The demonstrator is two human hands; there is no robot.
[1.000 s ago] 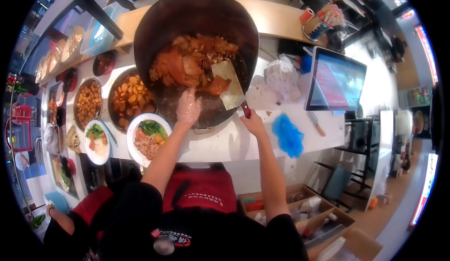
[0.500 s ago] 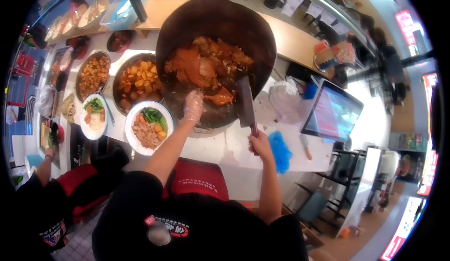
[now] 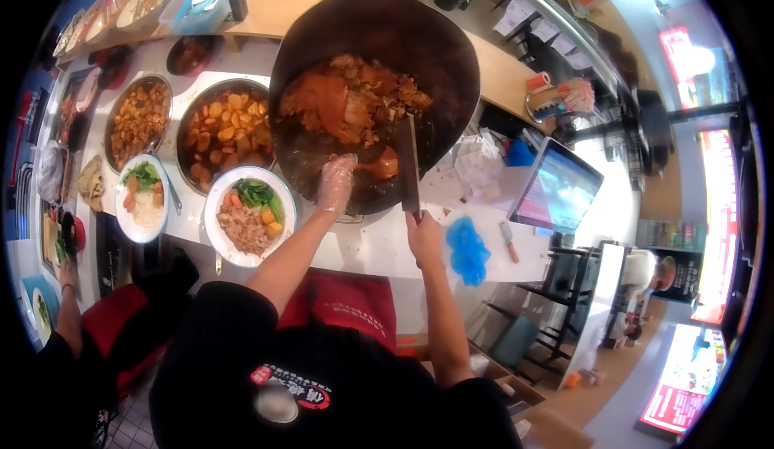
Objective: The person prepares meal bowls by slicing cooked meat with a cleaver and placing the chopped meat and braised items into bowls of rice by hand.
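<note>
My left hand (image 3: pixel 336 183), in a clear plastic glove, is inside the big dark pot at its near side. Its fingers are closed at the left end of a reddish-brown piece of braised meat (image 3: pixel 379 164). My right hand (image 3: pixel 424 239) is wrapped round the handle of a cleaver (image 3: pixel 409 167). The blade stands nearly edge-on over the right part of the pot (image 3: pixel 439 38), just right of that piece. Behind lies a heap of braised meat (image 3: pixel 339 98) with a large glossy skin piece. A plate of meat, greens and potato (image 3: pixel 250 217) sits left of my left forearm.
Left are pans of potato stew (image 3: pixel 230 126) and diced stew (image 3: pixel 139 122), and a rice plate (image 3: pixel 141 199). Right are a blue plastic bag (image 3: pixel 466 251), a small knife (image 3: pixel 509 241) and a tablet screen (image 3: pixel 556 185). A co-worker's arm (image 3: pixel 68 304) reaches in at far left.
The cleaver has turned from showing its flat side to nearly edge-on, and my right hand has moved left and up. My left fingers have come to the meat piece. The whole view has shifted slightly.
</note>
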